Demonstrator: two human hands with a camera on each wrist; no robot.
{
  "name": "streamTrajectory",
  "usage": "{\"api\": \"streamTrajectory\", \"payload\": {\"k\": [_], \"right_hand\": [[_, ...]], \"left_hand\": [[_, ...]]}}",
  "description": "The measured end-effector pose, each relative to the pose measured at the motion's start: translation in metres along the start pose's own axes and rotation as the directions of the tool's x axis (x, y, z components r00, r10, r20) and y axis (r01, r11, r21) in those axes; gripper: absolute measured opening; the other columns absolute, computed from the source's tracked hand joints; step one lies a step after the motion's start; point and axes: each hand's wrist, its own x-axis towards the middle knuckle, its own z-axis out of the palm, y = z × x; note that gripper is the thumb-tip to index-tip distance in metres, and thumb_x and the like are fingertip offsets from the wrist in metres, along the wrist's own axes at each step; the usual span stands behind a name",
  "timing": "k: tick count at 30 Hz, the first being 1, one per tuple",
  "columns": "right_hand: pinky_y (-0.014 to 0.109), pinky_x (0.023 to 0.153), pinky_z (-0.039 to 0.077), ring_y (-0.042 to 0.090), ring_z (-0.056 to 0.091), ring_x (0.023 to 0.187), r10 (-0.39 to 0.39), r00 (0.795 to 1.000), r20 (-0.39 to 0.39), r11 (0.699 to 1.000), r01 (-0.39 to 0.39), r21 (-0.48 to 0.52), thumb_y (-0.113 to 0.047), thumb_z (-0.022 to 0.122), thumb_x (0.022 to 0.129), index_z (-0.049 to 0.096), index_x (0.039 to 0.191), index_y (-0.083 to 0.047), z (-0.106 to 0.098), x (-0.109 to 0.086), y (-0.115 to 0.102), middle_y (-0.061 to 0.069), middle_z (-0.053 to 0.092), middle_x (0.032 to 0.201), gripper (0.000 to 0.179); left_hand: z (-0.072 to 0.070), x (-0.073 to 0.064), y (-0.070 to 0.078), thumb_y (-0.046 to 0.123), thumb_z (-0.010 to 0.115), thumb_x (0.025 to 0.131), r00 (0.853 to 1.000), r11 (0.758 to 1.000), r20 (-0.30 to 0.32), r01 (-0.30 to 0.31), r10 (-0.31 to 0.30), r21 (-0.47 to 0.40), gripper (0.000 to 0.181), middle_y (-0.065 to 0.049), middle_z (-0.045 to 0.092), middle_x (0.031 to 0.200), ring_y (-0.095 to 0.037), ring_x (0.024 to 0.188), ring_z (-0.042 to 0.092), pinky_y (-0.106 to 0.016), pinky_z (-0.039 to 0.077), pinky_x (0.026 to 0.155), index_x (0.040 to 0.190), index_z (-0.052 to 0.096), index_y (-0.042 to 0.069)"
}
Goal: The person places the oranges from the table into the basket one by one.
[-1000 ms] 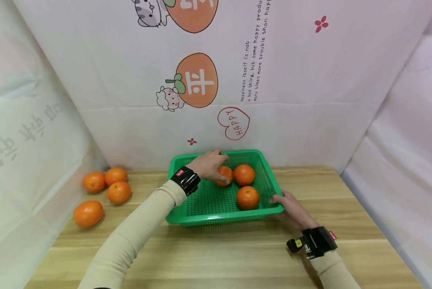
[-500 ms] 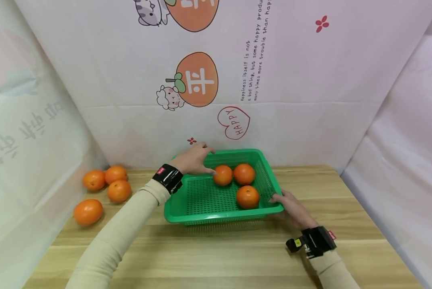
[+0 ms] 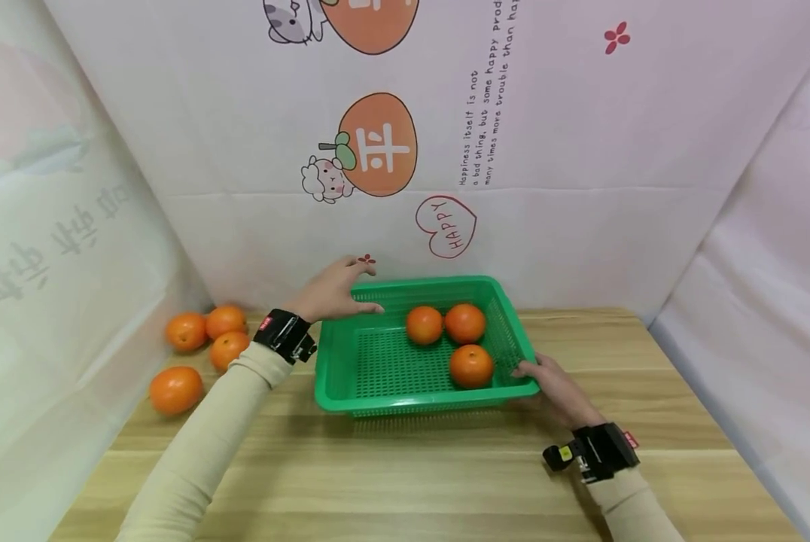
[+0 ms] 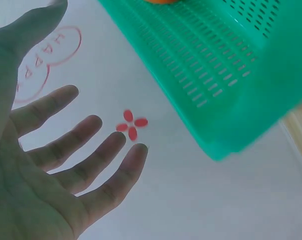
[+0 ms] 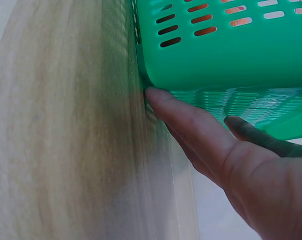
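Since the earlier frames, the L hand (image 3: pixel 333 292) is shifted left, off the basket oranges (image 3: pixel 424 325), to the upper-L corner of the green basket (image 3: pixel 412 404); the view is moved slightly too. Its fingers are spread wide, nothing held; in the L wrist view a gap is seen betw. fingers and rim. The basket is placed approx. mid-frame over the desk (image 3: pixel 391 482). Its lower-R corner is held by the R hand (image 3: pixel 557 391), thumb at rim, fingers below; whether that corner is lifted can't be told. 3 oranges are grouped in the basket's R part; 4 loose oranges (image 3: pixel 177 390) are seen on the desk, mid-L of frame, 1 set apart, lower.

Handling, judged by looks: basket prob. light, thin plastic w/ some flex, best gripped by the rim at opp. sides. Oranges prob. firm, smooth, a bit slippery, apt to roll, bruised if squeezed hard; best taken from above, round the widest part, thumb vs. fingers.
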Motion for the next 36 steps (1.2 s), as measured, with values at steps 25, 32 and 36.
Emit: {"api": "streamTrajectory", "payload": {"k": [25,32,36], "right_hand": [[0.028,0.09,0.06,0.019,0.067,0.109,0.007,0.999,-0.034,1.0,-0.007,-0.011,-0.014,0.047,0.1,0.023,0.16,0.01,0.002,0.003,0.003,0.037,0.048,0.145,0.069],[0.029,0.091,0.06,0.018,0.068,0.11,0.013,1.0,-0.024,1.0,-0.013,-0.005,-0.014,0.047,0.101,0.022,0.16,0.01,0.001,0.002,0.003,0.037,0.047,0.147,0.069],[0.027,0.09,0.059,0.017,0.067,0.109,0.018,0.999,-0.032,1.0,-0.018,-0.015,-0.014,0.048,0.1,0.024,0.16,0.009,0.001,0.002,0.002,0.035,0.048,0.146,0.069]], "left_hand": [[-0.032,-0.061,-0.074,0.046,0.08,0.091,0.983,0.984,-0.058,0.17,-0.173,-0.048,0.077,-0.027,0.045,0.154,-0.047,0.142,0.047,-0.064,0.041,0.117,0.149,0.053,0.003],[-0.043,-0.086,-0.09,0.052,0.08,0.09,0.974,0.976,-0.053,0.219,-0.219,-0.009,0.08,-0.029,0.044,0.155,-0.047,0.139,0.049,-0.065,0.044,0.113,0.148,0.054,0.004],[-0.045,-0.1,-0.101,0.054,0.081,0.088,0.965,0.967,-0.064,0.254,-0.255,-0.019,0.085,-0.03,0.047,0.148,-0.047,0.131,0.053,-0.066,0.047,0.107,0.149,0.052,0.002]]}}
